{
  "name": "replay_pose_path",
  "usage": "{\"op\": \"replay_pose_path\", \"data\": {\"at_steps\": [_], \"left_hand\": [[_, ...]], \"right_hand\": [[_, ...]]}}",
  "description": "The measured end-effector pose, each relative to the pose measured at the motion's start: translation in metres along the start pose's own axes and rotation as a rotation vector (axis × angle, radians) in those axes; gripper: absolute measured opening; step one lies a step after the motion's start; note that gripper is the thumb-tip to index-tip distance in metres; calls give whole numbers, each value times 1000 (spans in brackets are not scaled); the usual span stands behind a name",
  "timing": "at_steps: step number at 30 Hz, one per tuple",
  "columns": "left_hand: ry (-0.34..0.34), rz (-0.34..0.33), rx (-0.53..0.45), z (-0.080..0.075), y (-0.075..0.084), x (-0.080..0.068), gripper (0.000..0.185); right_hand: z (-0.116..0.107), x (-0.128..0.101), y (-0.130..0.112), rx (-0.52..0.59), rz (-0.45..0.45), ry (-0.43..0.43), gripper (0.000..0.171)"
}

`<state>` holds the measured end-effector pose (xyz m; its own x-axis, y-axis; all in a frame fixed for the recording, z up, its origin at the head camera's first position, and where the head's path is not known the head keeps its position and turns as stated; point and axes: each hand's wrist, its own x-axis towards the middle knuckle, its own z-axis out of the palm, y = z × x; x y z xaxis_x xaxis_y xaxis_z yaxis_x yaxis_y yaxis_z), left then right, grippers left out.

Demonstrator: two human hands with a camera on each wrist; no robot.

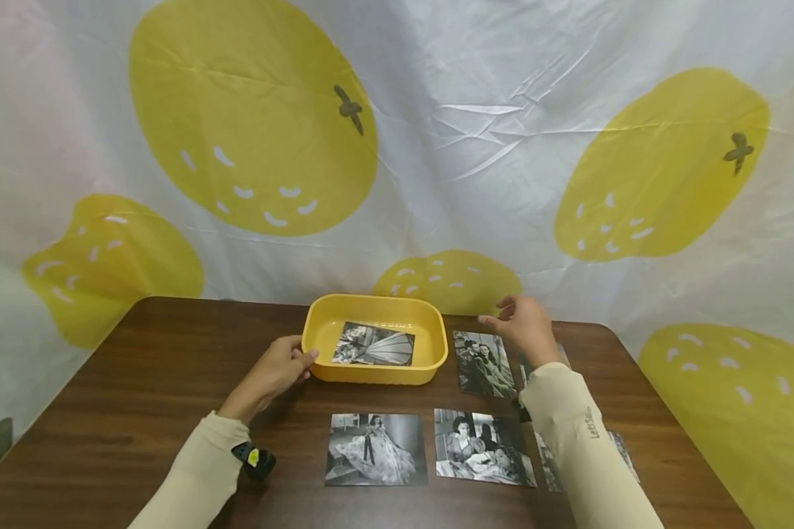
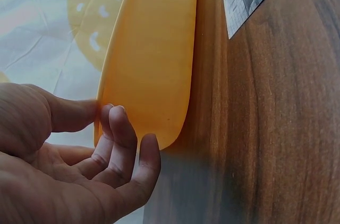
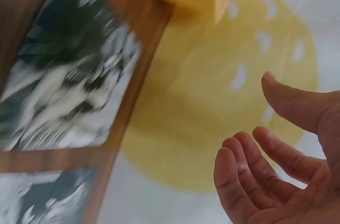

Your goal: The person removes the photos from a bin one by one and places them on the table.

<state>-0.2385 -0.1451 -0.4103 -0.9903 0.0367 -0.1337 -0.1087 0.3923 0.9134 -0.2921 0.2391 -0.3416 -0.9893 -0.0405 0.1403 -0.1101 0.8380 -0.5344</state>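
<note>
My left hand [image 1: 276,371] pinches the rim of a yellow plastic basin [image 1: 373,375] at its left end. In the left wrist view the thumb [image 2: 74,115] lies over the rim and the fingers bend against the outer wall. Inside the basin lies a black-and-white photo print [image 1: 373,345]. To the right of the basin my right hand [image 1: 528,328] is raised above the table, loosely bent and holding nothing. Below and left of it lies a photo print of people [image 1: 483,365]. The right wrist view shows thumb and fingers apart.
Two more photo prints lie in front, one of a wide gown [image 1: 376,450] and one of a seated figure [image 1: 481,446]. Others, such as the print at the right [image 1: 623,450], are partly hidden by the right arm. A lemon-patterned cloth [image 1: 463,184] hangs behind the wooden table [image 1: 106,411].
</note>
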Motion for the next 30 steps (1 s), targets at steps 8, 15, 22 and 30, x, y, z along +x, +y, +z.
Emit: {"op": "replay_pose_path", "data": {"at_steps": [8, 15, 22, 30], "left_hand": [[4, 12, 4, 0, 3, -5, 42], [-9, 10, -9, 3, 5, -5, 42], [-14, 8, -8, 0, 6, -6, 43], [-21, 33, -37, 2, 4, -7, 40]], "right_hand": [[32, 10, -53, -2, -121, -31, 51], [70, 15, -77, -144, -184, -126, 54], [103, 23, -94, -251, -171, -290, 64], [129, 29, -88, -333, -135, -379, 61]]}}
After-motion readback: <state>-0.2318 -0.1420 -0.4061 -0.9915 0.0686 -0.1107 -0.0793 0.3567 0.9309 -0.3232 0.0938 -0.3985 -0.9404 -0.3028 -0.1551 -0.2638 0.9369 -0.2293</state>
